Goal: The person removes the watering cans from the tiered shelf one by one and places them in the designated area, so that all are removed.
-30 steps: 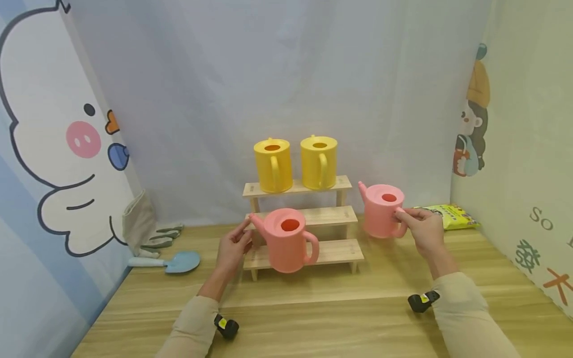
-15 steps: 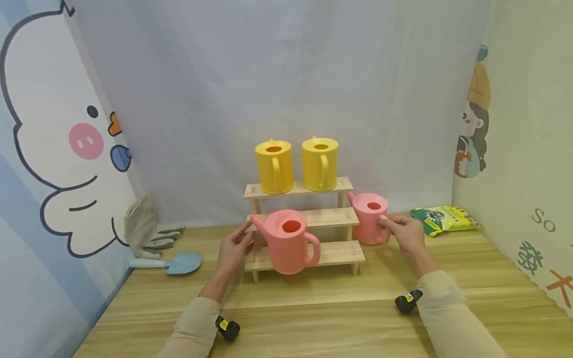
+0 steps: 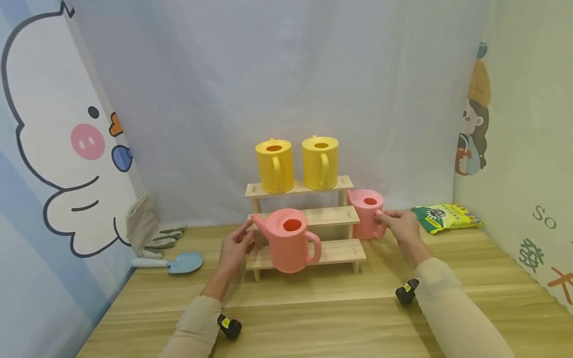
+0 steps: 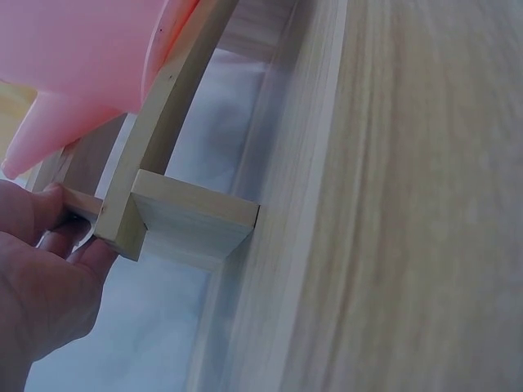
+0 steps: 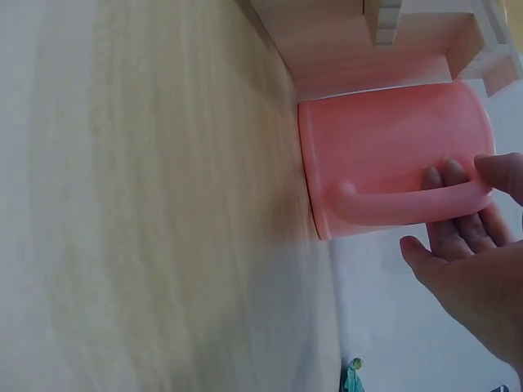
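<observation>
At the left end of a three-step wooden stand [image 3: 338, 251], my left hand [image 3: 234, 248] pinches the wood with thumb and fingers, as the left wrist view shows. A pink watering can [image 3: 288, 248] sits on the bottom step, its spout pointing left just by that hand. To the right of the stand is a second pink watering can [image 3: 366, 219], upright, its base at the tabletop in the right wrist view. My right hand [image 3: 403, 229] holds it by the handle [image 5: 409, 206], fingers passing through the loop. The stand's side covers part of its spout.
Two yellow watering cans [image 3: 275, 169] stand on the top step. A blue hand trowel [image 3: 185, 262] and grey gloves [image 3: 145, 223] lie at the left. At the back right lies a green and yellow packet [image 3: 446, 218]. Printed cloth walls enclose the table.
My right hand has brought the second pink watering can leftward and down, from beside the packet to right against the stand's right side. The left hand and the front can have stayed put.
</observation>
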{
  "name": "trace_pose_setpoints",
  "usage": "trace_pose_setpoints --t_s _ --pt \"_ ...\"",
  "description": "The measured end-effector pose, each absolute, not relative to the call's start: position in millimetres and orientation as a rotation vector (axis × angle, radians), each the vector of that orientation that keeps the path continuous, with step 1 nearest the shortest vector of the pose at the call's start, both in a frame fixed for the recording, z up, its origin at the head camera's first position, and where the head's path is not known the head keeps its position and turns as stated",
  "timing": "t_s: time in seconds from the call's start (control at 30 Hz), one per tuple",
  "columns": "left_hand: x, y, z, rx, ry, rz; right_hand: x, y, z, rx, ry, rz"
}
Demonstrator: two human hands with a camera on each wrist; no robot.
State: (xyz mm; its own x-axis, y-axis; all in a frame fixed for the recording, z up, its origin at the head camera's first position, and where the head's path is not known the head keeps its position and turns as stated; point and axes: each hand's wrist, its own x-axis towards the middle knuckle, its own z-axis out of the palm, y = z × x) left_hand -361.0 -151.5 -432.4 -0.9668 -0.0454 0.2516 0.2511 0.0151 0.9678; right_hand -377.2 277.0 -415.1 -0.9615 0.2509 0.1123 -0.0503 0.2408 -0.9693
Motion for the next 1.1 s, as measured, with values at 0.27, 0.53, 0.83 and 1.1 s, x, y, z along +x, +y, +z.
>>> trace_pose_setpoints --t_s 0.27,0.53,0.83,1.1 --pt "-361 -152 -434 -0.208 -2.087 -2.041 -376 277 -416 -0.167 -2.298 1.752" --pt "-362 -152 -433 -0.203 -2.074 -2.053 -378 274 -414 -0.146 -2.312 1.713" --pt "-360 -151 -431 -0.197 -2.076 -2.067 -374 275 -414 -0.209 -2.284 1.713" --pt "-361 -151 -431 -0.207 -2.076 -2.066 -360 268 -396 -0.2 -2.043 1.684"
